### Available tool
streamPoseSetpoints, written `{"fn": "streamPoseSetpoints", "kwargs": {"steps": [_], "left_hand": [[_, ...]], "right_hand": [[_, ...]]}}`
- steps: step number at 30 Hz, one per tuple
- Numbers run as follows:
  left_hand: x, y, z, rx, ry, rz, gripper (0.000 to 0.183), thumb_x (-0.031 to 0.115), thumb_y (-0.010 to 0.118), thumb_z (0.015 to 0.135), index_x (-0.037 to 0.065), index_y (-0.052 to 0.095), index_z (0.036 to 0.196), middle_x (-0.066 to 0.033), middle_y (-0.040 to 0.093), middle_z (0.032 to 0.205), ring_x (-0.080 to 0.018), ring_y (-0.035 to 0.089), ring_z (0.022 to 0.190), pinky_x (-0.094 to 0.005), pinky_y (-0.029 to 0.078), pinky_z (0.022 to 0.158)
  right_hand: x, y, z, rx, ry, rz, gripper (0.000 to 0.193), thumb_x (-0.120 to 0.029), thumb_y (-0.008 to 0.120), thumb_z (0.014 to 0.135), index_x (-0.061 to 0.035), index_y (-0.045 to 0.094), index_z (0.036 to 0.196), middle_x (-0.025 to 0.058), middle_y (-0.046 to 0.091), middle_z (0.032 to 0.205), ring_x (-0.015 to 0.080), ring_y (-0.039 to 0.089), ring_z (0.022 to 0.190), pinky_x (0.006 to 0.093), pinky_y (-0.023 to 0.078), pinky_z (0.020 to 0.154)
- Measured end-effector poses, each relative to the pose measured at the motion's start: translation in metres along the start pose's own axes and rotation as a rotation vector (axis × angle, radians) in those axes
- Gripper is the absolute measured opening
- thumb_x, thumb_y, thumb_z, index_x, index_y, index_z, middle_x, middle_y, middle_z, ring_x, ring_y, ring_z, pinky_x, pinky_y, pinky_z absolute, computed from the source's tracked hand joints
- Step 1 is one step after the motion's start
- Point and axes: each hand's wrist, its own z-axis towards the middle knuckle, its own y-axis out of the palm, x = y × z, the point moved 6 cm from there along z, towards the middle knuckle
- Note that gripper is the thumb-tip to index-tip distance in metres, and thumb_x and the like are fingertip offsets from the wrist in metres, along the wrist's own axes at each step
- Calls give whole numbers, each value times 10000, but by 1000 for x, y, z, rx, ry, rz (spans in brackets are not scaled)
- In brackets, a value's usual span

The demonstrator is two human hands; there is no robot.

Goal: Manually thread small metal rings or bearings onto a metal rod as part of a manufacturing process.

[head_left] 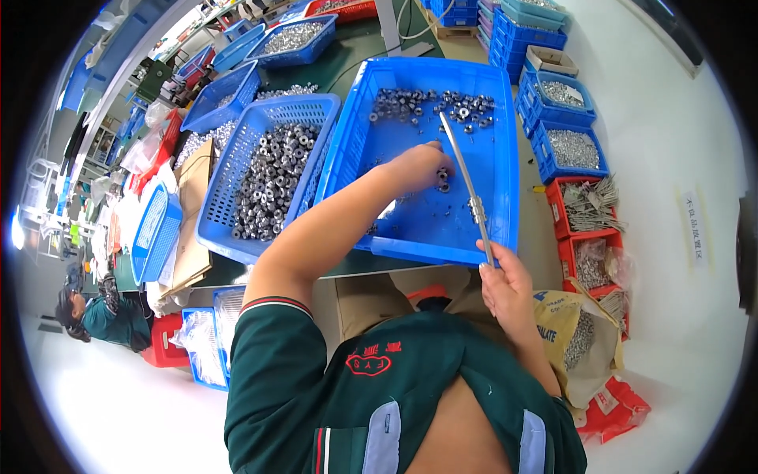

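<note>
My right hand (507, 288) grips the lower end of a thin metal rod (455, 146), which slants up over the blue bin (512, 158). A few shiny metal rings (477, 209) sit on the rod a little above that hand. Inside the bin, my left hand (422, 166) is curled and slightly blurred, with a few small ring-shaped metal parts (443, 182) at its fingertips. Whatever those fingers hold is hidden. More round metal parts (471, 107) lie loose along the bin's far side, and small bits are scattered over its floor.
Left of the bin stands a blue perforated basket (215, 207) full of similar metal rings. Cardboard (196, 209) and another blue basket (158, 233) lie farther left. Stacked blue bins (564, 122) and red bins (562, 213) line the right. A person (110, 316) is at the far left.
</note>
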Motion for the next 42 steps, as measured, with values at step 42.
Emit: {"fn": "streamPoseSetpoints", "kwargs": {"steps": [42], "left_hand": [[-2, -73, -15, 199, -224, -1636, 224, 123, 590, 874, 2, 551, 1059, -117, 613, 993, -216, 593, 920, -322, 462, 822]], "right_hand": [[1, 2, 2, -2, -27, -13, 327, -57, 465, 913, 8, 458, 1233, -61, 371, 547, 9, 305, 411, 170, 249, 371]]}}
